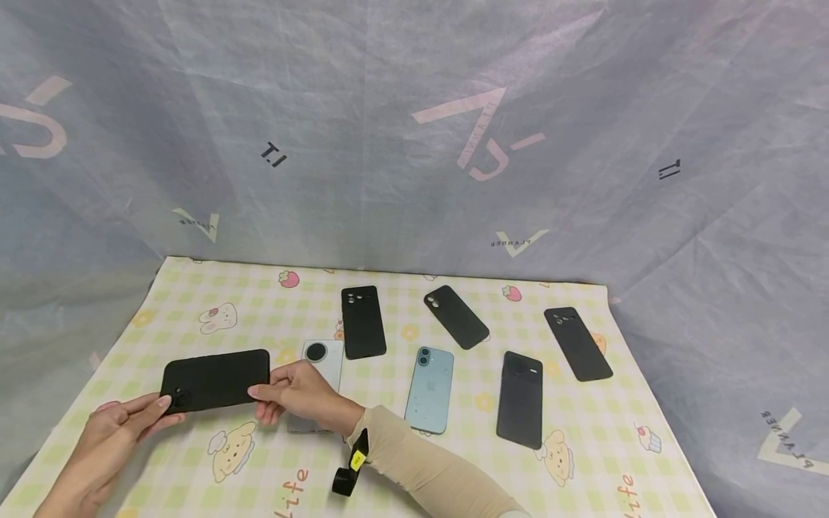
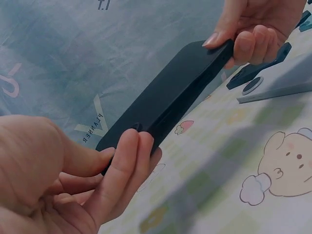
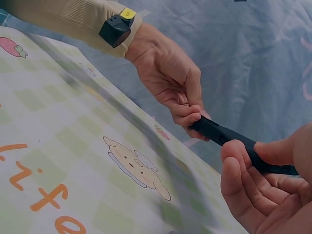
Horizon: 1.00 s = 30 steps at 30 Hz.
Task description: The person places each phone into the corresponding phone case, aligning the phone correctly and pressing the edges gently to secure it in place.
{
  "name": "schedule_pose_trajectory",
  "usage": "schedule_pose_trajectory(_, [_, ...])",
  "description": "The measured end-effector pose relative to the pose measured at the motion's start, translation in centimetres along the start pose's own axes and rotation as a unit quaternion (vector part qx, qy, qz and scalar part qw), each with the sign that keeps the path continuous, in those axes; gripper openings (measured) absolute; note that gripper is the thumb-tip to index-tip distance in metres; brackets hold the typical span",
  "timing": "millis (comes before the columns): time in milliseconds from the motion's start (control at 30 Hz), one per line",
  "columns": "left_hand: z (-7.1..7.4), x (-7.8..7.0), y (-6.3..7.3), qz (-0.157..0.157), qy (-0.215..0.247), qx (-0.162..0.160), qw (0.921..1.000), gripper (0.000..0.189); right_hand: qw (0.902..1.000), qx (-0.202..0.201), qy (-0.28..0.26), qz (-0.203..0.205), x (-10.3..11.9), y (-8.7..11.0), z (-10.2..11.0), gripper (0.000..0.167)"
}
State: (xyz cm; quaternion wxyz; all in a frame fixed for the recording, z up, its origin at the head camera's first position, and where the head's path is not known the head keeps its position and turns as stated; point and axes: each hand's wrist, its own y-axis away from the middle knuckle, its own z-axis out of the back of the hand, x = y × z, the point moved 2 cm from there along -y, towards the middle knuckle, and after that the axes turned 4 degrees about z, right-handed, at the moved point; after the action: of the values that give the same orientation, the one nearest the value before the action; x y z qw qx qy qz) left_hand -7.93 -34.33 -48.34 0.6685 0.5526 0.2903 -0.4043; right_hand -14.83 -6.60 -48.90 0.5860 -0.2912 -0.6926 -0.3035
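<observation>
In the head view, a black phone case is held up sideways above the left part of the table, its camera corner at the lower left. My left hand pinches that end between thumb and fingers. At the opposite end my right hand grips the edge, thumb on the near face. The left wrist view shows the phone case tilted, with its long side edge turned to the camera. I cannot tell whether a phone sits inside. Beneath my right forearm lies a white phone, partly covered.
A light blue phone and a dark grey phone lie to the right. Behind them are three black cases: one at left, one in the middle, one at right. A grey curtain hangs behind the checked tablecloth.
</observation>
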Motion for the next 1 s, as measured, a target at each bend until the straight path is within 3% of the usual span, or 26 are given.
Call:
schedule_pose_trajectory(500, [0.21,0.05,-0.25,0.008,-0.022,-0.017,0.9996,0.073,1.0,0.002,-0.005,-0.007,0.16,0.1,-0.04,0.026])
schedule_pose_trajectory(733, [0.27,0.11,-0.29,0.026,-0.008,-0.018,0.9995,0.077,0.9999,0.003,-0.009,-0.007,0.16,0.05,-0.07,0.027])
schedule_pose_trajectory(1000, [0.17,0.23,-0.14,0.017,0.012,-0.03,0.9993,0.077,0.9999,0.003,-0.01,-0.006,0.15,0.08,-0.08,0.026])
